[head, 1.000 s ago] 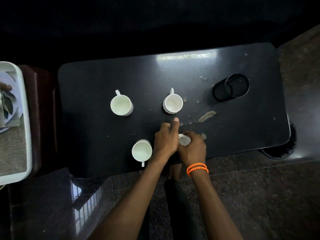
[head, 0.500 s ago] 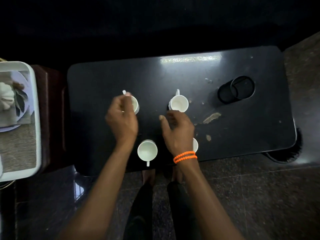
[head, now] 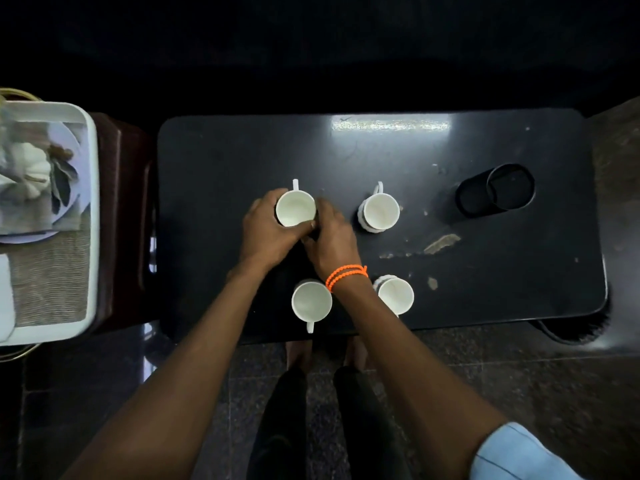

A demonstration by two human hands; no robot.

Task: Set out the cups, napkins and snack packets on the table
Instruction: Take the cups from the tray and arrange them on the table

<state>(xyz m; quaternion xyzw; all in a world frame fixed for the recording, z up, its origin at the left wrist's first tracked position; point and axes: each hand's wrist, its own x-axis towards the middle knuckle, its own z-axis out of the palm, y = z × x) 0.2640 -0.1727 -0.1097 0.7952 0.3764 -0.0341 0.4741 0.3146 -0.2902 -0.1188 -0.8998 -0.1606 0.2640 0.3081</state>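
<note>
Both hands cup the far-left cup (head: 296,208) on the black table (head: 415,161). Left hand (head: 266,233) wraps its 9 o'clock side, fingers curled to the wall; right hand (head: 330,237), orange bracelet (head: 346,273) on the wrist, closes on the 3 o'clock side, thumb at the rim. Forearms reach in from 6 o'clock. Handle points to 12, cup empty. Second cup (head: 380,211) at 3 o'clock, empty. Near cups (head: 311,301) and (head: 396,294) at 6 and 5 o'clock, empty. Black holder (head: 495,194) far at 3 o'clock. White tray (head: 91,216) off the table at 9 o'clock holds napkins (head: 24,168); contents blurred
</note>
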